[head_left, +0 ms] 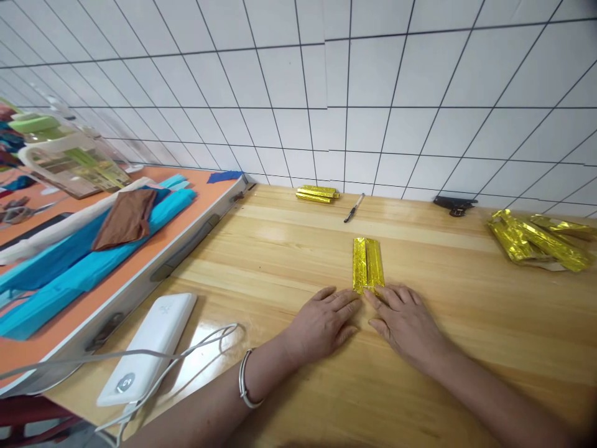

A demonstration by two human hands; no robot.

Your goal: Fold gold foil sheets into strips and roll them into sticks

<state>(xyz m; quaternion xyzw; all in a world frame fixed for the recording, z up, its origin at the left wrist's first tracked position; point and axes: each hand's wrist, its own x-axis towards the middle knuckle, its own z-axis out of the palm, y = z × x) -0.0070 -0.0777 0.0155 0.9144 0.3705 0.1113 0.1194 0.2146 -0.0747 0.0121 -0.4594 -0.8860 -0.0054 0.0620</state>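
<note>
A folded gold foil piece [368, 262] lies flat on the wooden table, with a lengthwise seam down its middle. The fingertips of my left hand [325, 322] touch its near left corner; the hand wears a silver bangle at the wrist. My right hand [405, 320] rests with its fingers on the near right corner. Both hands lie palm down with fingers stretched out, and neither is gripping the foil. Beyond it, close to the wall, are stacked folded gold strips [318, 194]. More crumpled gold foil [541, 239] is heaped at the far right.
A pen [354, 208] and a black object [454, 205] lie near the tiled wall. At left are a white power bank [148, 348] with a cable and an orange table [198, 186] bearing blue and brown fabric and a green-lidded container [69, 155].
</note>
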